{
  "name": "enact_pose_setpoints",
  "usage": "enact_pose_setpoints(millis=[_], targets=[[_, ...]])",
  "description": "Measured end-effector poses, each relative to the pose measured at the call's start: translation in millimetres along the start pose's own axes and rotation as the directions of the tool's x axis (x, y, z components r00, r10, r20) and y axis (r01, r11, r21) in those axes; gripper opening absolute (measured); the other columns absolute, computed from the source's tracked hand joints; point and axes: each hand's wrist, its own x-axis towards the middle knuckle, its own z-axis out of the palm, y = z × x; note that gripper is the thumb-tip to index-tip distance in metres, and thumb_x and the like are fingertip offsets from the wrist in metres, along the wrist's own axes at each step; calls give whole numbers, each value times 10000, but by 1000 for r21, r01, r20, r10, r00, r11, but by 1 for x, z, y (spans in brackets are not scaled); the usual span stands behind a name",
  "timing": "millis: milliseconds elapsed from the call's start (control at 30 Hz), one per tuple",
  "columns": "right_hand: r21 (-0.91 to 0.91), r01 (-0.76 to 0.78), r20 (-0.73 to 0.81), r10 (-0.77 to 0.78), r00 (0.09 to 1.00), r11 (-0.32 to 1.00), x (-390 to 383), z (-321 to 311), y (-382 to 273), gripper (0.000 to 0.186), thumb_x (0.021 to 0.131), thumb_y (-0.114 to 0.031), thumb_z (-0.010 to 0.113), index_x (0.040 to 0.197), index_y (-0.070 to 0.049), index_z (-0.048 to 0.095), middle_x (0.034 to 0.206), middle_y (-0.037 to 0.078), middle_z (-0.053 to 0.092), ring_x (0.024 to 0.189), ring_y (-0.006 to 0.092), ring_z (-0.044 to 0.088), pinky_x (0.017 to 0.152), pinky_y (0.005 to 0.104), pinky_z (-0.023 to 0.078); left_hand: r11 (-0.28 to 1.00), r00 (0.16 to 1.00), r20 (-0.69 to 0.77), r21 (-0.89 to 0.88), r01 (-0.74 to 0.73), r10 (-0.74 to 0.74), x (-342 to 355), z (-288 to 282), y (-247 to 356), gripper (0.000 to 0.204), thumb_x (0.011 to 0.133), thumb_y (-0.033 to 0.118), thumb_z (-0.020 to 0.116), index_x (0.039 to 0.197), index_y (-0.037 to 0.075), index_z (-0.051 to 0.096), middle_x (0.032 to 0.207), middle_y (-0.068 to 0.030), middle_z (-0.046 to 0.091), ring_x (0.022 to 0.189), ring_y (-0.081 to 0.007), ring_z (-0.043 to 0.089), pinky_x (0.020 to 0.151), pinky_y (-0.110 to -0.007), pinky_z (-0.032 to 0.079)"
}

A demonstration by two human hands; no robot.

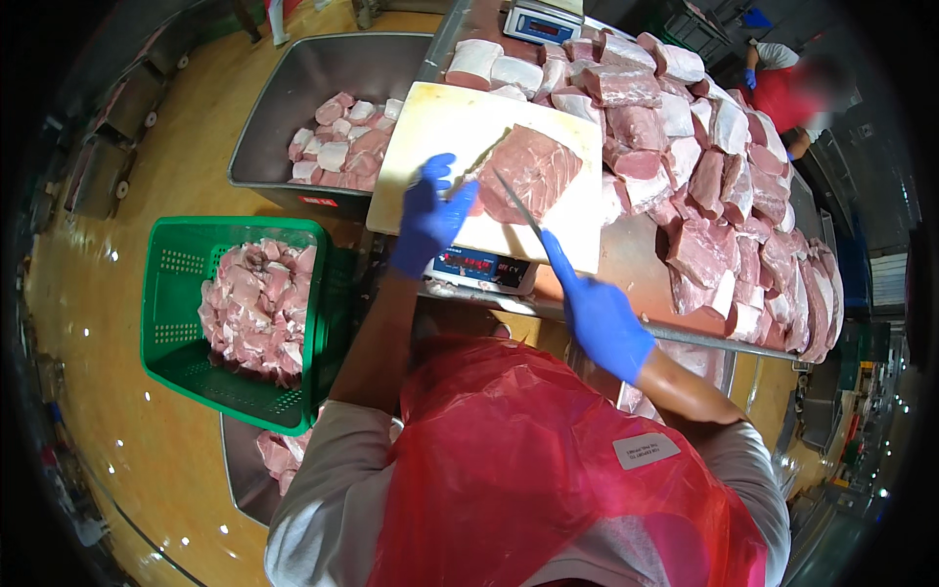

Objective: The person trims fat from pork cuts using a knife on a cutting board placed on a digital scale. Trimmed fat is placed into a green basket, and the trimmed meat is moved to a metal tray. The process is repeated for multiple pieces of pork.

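A slab of raw pink meat (529,176) lies on a white cutting board (421,122). My left hand (435,215), in a blue glove, is over the board's left part with thumb and fingers apart. Its thumb comes close to the slab's left edge; whether it touches cannot be made out. My right hand (604,325), also blue-gloved, grips a knife (523,208) with the index finger stretched along it. The blade points away and to the left, its tip over the slab. The fingers wrapped round the handle mostly hide it.
Beneath the board's near edge sits a digital scale (479,269). Meat pieces (699,245) heap across the metal table at right. At left stand a grey bin (256,132) and a green crate (176,338), both holding meat. Another person (782,93) stands beyond the table.
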Motion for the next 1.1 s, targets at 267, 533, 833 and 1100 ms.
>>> enact_pose_setpoints(millis=[267, 533, 833, 1100], targets=[[213, 104, -229, -54, 972, 972, 132, 6, -53, 892, 860, -66, 601, 1602, -121, 109, 931, 295, 680, 842, 452, 679, 772, 513, 530, 994, 989, -100, -5, 111, -110, -25, 21, -37, 111, 790, -24, 703, 742, 3, 607, 620, -66, 565, 581, -93, 513, 558, -304, 475], [-79, 1, 50, 3, 999, 997, 37, 47, 7, 921, 863, 4, 542, 1622, -205, 65, 842, 231, 677, 718, 396, 670, 669, 499, 536, 948, 946, -82, -82, 309, -315, -14, -9, -18, 64, 789, -59, 699, 796, -22, 647, 706, 25, 605, 647, -30, 520, 575, -227, 453], [-132, 75, 131, -57, 990, 988, -4, 16, 40, 880, 877, 28, 505, 1615, -280, 140, 860, 203, 679, 709, 387, 669, 663, 481, 553, 899, 919, 113, -191, 394, -378, -41, -39, 5, 74, 798, -22, 706, 795, 32, 657, 672, 41, 557, 664, -35, 506, 596, -252, 441], [201, 160, -170, -126, 977, 966, 78, 39, -4, 786, 927, -24, 502, 1595, -323, 216, 998, 227, 662, 882, 434, 670, 799, 478, 534, 773, 835, 221, -316, 551, -505, -34, -53, 5, 147, 793, -20, 681, 934, 19, 671, 881, -34, 659, 801, -106, 626, 711, -271, 513]])
